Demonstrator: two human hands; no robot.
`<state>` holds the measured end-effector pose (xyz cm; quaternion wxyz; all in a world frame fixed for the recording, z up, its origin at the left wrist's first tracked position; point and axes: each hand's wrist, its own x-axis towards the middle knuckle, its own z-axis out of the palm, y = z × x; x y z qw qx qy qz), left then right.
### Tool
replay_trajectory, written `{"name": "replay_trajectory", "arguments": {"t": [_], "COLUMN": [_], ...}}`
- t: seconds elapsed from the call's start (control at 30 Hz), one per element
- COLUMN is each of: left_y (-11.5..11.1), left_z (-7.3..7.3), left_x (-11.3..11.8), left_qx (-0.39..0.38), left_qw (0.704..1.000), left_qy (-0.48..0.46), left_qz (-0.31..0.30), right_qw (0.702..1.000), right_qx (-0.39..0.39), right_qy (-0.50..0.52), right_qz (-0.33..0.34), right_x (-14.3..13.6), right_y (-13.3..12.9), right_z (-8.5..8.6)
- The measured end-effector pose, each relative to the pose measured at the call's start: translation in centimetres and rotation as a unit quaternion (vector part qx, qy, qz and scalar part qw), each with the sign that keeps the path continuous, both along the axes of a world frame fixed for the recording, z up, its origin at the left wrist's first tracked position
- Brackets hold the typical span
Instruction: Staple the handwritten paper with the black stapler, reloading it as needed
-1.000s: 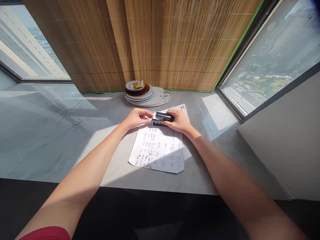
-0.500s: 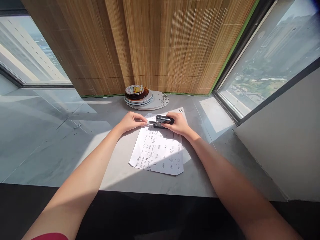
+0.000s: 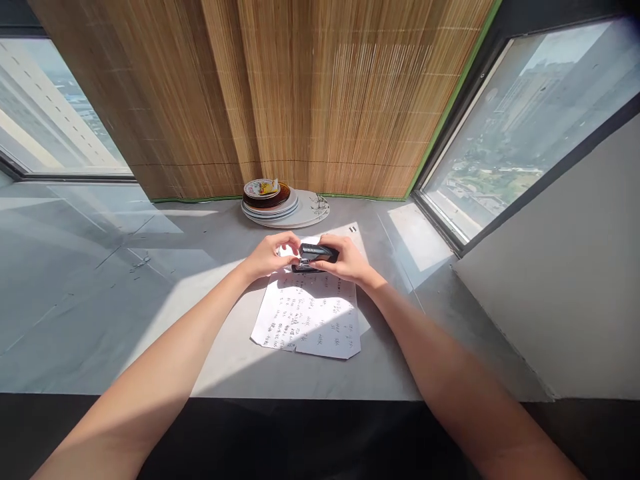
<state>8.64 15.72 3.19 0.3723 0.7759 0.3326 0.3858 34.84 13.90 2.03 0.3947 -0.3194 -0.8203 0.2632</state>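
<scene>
A black stapler [image 3: 320,253] is in my right hand [image 3: 347,258], whose thumb and fingers wrap its rear end. Its top arm is raised from its base, and a silvery metal part shows between them. My left hand [image 3: 273,255] is at the stapler's front end, with the thumb against it and the other fingers curled above. Whether a small piece sits between those fingers cannot be made out. Under both hands lies a sheet of white paper [image 3: 310,313] with rows of handwriting, its lower corners cut or torn.
A stack of plates [image 3: 270,208] with a small yellow packet [image 3: 269,187] on top stands behind the paper. Loose staples or bits [image 3: 143,262] lie on the grey stone ledge [image 3: 220,360] at left. A bamboo blind [image 3: 280,100] hangs behind, between two windows.
The silvery metal part that stuck out left of the stapler has gone back in toward it. My left hand has come closer to the stapler, its fingers more curled. The view has shifted slightly.
</scene>
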Motion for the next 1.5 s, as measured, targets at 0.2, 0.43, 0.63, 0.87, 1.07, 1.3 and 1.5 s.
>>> {"name": "replay_trajectory", "arguments": {"t": [0.2, 0.43, 0.63, 0.87, 1.07, 1.3, 1.5], "left_y": [2.2, 2.7, 2.7, 3.3, 3.3, 2.5, 2.9], "left_z": [-0.1, 0.2, 0.7, 0.5, 0.9, 0.5, 0.2], "left_x": [-2.4, -3.5, -4.3, -6.5, -9.5, -17.3, -18.7], "left_qx": [-0.082, -0.214, -0.258, -0.255, -0.186, 0.045, 0.058], "left_qw": [0.978, 0.922, 0.877, 0.829, 0.816, 0.691, 0.585], "left_qy": [-0.182, -0.318, -0.402, -0.497, -0.545, -0.704, -0.804], "left_qz": [0.056, 0.048, 0.054, 0.033, 0.059, 0.157, 0.091], "right_qw": [0.998, 0.98, 0.978, 0.944, 0.899, 0.905, 0.934], "right_qx": [-0.041, -0.132, -0.203, 0.028, -0.025, 0.028, 0.108], "right_qy": [-0.052, -0.134, -0.027, -0.102, -0.29, -0.337, -0.308], "right_qz": [0.007, 0.064, 0.027, -0.312, -0.327, -0.258, -0.145], "right_x": [-1.3, 3.2, 7.9, 7.0, 5.7, -1.7, -15.9], "right_y": [-0.2, 0.2, 1.3, 4.8, 5.6, 3.5, 2.7], "right_z": [-0.7, 1.2, 0.8, -3.3, -4.3, -4.1, -4.3]}}
